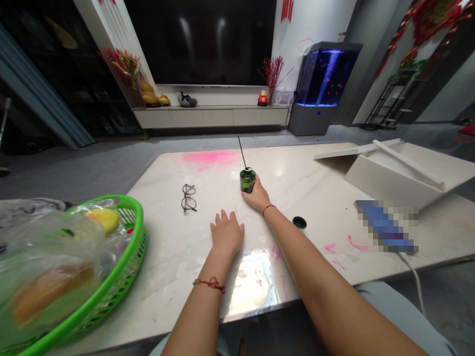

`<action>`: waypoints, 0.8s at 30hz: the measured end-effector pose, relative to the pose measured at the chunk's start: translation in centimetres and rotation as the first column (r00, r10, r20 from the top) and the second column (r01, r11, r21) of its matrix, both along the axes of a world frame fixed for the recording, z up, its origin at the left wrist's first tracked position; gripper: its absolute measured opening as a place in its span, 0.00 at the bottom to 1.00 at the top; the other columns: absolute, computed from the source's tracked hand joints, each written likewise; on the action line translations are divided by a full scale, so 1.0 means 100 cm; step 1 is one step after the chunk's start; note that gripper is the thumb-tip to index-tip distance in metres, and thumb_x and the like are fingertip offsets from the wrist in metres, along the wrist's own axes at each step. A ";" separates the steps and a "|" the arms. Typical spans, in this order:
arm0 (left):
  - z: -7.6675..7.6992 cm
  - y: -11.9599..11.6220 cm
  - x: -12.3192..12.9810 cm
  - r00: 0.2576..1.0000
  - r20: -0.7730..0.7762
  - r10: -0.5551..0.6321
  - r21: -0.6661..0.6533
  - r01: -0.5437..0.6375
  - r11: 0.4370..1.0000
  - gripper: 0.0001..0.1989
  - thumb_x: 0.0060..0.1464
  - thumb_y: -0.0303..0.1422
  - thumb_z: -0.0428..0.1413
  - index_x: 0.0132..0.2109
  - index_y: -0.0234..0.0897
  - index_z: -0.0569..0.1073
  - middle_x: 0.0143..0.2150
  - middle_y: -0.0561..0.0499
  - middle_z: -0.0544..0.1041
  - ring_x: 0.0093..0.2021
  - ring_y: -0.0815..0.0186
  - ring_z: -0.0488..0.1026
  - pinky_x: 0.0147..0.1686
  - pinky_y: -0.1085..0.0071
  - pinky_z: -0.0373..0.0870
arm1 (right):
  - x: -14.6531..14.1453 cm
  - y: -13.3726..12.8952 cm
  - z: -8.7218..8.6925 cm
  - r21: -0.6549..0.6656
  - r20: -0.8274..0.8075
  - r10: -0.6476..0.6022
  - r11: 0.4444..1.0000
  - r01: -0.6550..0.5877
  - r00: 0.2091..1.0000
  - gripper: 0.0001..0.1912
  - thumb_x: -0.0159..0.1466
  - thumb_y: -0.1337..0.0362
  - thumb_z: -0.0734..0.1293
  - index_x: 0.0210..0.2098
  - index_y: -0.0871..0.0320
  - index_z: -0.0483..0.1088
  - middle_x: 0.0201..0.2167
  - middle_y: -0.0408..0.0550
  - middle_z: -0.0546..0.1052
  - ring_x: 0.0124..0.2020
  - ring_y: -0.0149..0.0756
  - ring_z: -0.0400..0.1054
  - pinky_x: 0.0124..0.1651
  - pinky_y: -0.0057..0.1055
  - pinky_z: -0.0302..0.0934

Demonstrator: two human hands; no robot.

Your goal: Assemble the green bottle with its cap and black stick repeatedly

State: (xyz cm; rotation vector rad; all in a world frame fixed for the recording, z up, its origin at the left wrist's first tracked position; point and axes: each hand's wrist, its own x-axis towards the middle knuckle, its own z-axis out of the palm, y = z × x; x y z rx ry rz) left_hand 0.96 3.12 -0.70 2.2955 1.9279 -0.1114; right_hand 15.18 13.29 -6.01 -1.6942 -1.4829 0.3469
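A small green glass bottle [247, 181] stands upright on the white table [289, 173], with one thin dark stick [242, 152] rising from its neck. My right hand [258, 197] is wrapped round the bottle's right side. Nearer to me and to the left, my left hand [227, 231] lies palm down on the tabletop, fingers spread, holding nothing. A black round cap [299, 223] sits to the right of my right forearm. Folded-out eyeglasses [189, 199] lie left of the bottle.
A green basket [139, 217] with plastic bags and food fills the left side. At the right are a white open box [393, 173] and a blurred blue phone-like object [386, 226] with a white cable. Pink stains mark the tabletop. A television and fish tank stand beyond.
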 end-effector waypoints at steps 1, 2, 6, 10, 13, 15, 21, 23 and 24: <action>0.000 0.000 0.000 1.000 0.003 0.000 -0.005 0.000 1.000 0.25 0.56 0.39 0.42 0.59 0.33 0.57 0.65 0.35 0.50 0.63 0.48 0.48 0.55 0.53 0.51 | 0.000 -0.001 0.001 -0.012 -0.002 0.002 1.000 -0.002 1.000 0.44 0.51 0.59 0.66 0.60 0.59 0.40 0.52 0.57 0.65 0.50 0.45 0.63 0.52 0.40 0.57; 0.000 0.000 0.000 1.000 0.004 0.000 -0.010 0.000 1.000 0.25 0.56 0.39 0.42 0.59 0.33 0.57 0.65 0.35 0.49 0.63 0.48 0.48 0.55 0.53 0.51 | 0.000 -0.001 0.002 -0.021 -0.009 -0.006 1.000 0.005 1.000 0.43 0.52 0.59 0.65 0.60 0.59 0.40 0.50 0.56 0.66 0.49 0.45 0.64 0.51 0.40 0.58; 0.001 0.000 0.000 1.000 -0.002 -0.002 -0.010 0.002 1.000 0.25 0.56 0.40 0.43 0.59 0.33 0.57 0.65 0.36 0.49 0.63 0.48 0.48 0.55 0.54 0.51 | 0.001 -0.001 0.003 -0.029 -0.030 -0.030 0.999 0.030 0.999 0.40 0.53 0.59 0.65 0.59 0.58 0.43 0.47 0.54 0.69 0.46 0.44 0.66 0.49 0.38 0.59; 0.002 0.000 0.000 1.000 -0.002 -0.006 -0.007 0.006 1.000 0.26 0.56 0.40 0.43 0.59 0.33 0.57 0.65 0.36 0.50 0.63 0.49 0.49 0.55 0.54 0.52 | 0.000 -0.001 0.003 -0.014 -0.007 -0.040 0.999 0.039 0.999 0.33 0.53 0.58 0.64 0.55 0.59 0.50 0.45 0.52 0.70 0.44 0.43 0.66 0.47 0.37 0.60; 0.003 0.000 0.000 1.000 0.005 -0.002 -0.020 0.002 1.000 0.26 0.56 0.40 0.43 0.59 0.33 0.57 0.65 0.36 0.50 0.63 0.49 0.48 0.55 0.54 0.52 | 0.000 -0.002 0.004 -0.009 0.004 -0.054 0.999 0.054 0.999 0.29 0.53 0.57 0.64 0.52 0.59 0.54 0.44 0.52 0.71 0.42 0.42 0.67 0.45 0.36 0.61; 0.003 0.000 0.000 1.000 0.005 0.002 -0.026 -0.002 1.000 0.26 0.55 0.40 0.43 0.59 0.33 0.57 0.65 0.36 0.50 0.63 0.49 0.48 0.56 0.54 0.51 | 0.000 -0.002 0.004 0.001 0.002 -0.060 0.998 0.060 0.998 0.29 0.53 0.57 0.65 0.51 0.58 0.54 0.44 0.51 0.71 0.42 0.41 0.67 0.45 0.35 0.61; 0.003 0.000 0.000 1.000 0.006 -0.005 -0.042 0.006 0.999 0.27 0.55 0.41 0.43 0.60 0.33 0.56 0.65 0.36 0.49 0.64 0.49 0.47 0.56 0.54 0.51 | 0.001 -0.002 0.002 0.018 -0.042 -0.050 0.999 0.051 0.998 0.28 0.52 0.57 0.66 0.49 0.57 0.56 0.42 0.49 0.72 0.41 0.38 0.68 0.44 0.33 0.61; 0.003 0.000 0.000 1.000 0.009 -0.008 -0.044 0.009 0.999 0.28 0.56 0.41 0.42 0.60 0.33 0.55 0.65 0.36 0.49 0.64 0.49 0.47 0.56 0.54 0.51 | 0.002 -0.003 0.001 0.024 -0.053 -0.048 0.998 0.049 0.997 0.28 0.51 0.57 0.67 0.49 0.57 0.57 0.41 0.49 0.72 0.41 0.38 0.68 0.43 0.33 0.61; 0.003 0.000 0.000 1.000 0.012 -0.010 -0.045 0.010 0.999 0.28 0.55 0.41 0.42 0.60 0.33 0.55 0.65 0.36 0.49 0.64 0.49 0.47 0.56 0.54 0.51 | 0.002 -0.003 0.001 0.027 -0.057 -0.048 0.998 0.049 0.997 0.27 0.51 0.57 0.67 0.48 0.57 0.57 0.41 0.49 0.72 0.40 0.38 0.68 0.43 0.33 0.61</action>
